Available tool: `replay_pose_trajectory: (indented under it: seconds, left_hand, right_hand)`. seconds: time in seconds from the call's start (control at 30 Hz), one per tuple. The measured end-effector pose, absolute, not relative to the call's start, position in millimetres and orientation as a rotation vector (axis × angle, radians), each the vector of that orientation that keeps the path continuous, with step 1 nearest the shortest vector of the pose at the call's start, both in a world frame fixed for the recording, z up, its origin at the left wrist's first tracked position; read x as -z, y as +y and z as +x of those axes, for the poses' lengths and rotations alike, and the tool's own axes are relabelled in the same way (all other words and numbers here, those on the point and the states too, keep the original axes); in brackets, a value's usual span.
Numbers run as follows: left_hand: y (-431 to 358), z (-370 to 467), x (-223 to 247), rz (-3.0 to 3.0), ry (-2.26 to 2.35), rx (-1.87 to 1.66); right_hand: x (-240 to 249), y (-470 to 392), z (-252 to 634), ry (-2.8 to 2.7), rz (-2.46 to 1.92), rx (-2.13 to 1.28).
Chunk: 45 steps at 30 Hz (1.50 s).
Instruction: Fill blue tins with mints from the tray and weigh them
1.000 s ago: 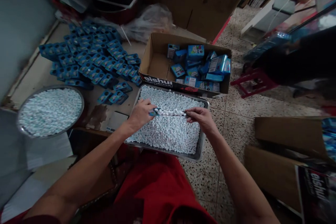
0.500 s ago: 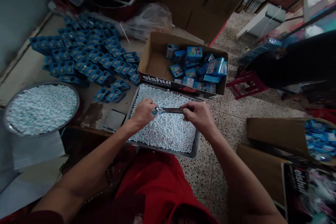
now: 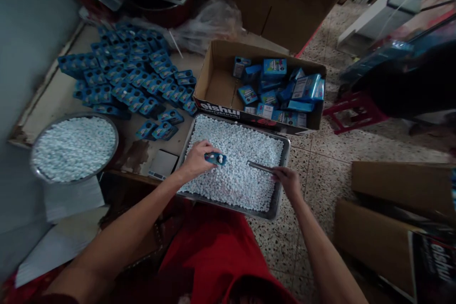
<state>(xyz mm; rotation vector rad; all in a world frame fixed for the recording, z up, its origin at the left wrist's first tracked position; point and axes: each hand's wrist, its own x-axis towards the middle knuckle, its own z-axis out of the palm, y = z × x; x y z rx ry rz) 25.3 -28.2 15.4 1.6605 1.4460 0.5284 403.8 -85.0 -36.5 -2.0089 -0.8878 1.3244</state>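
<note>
Two hands are working over a metal tray [image 3: 277, 202], which is sitting at the front right corner of the bench [image 3: 46, 109] and carrying a broad bed of white pellets [image 3: 235, 185]. The left hand [image 3: 197, 159] is gripping a small blue box [image 3: 213, 157] between thumb and fingers above the tray's left half, a few pellets showing at its right end. Near the tray's right edge, the right hand [image 3: 287, 180] is pinching a narrow metal scoop [image 3: 261, 167] by its end; the tip is pointing toward the box but standing apart from it.

Those few pellets are lying loose, so a tilt of the left wrist could be rolling them off. A scoop that is meeting the box off-line could be scattering more. What is supporting the tray's right end is hidden; if it is overhanging, a hand leaning on that edge could be tipping pellets onto the floor [image 3: 322, 175]. The digital scale [image 3: 163, 164] is lying near the bench's front edge, where the left forearm could be knocking it.
</note>
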Motion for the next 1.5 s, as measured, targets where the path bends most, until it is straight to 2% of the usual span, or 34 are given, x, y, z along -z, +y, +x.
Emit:
replay_pose_trajectory:
  seconds: [0.13, 0.23, 0.43, 0.67, 0.97, 1.1, 1.27, 1.5]
  left_hand:
    - [-33, 26, -18, 1.591, 1.448, -0.570]
    - [-33, 20, -29, 1.780, 1.567, -0.530]
    - [-35, 13, -40, 1.996, 1.687, -0.376]
    - [-35, 34, -39, 1.988, 1.631, -0.386]
    - [-33, 50, -46, 2.128, 1.631, -0.248]
    - [-29, 49, -46, 2.092, 1.651, -0.251]
    - [-25, 34, -39, 1.933, 1.701, -0.395]
    - [-31, 13, -19, 1.652, 1.580, -0.587]
  right_hand:
    - [84, -76, 343, -0.801, -1.850, -1.527]
    - [83, -74, 333, -0.724, -1.797, -1.564]
    - [12, -69, 363, -0.687, -1.676, -1.653]
    - [-68, -30, 334, -0.957, -1.549, -1.728]
    - [-136, -11, 290, -1.751, -1.746, -1.232]
    - [-150, -19, 276, -1.887, -1.714, -1.098]
    - [-133, -41, 313, -1.506, -1.763, -1.285]
    - [-28, -103, 428, -0.860, -2.037, -1.325]
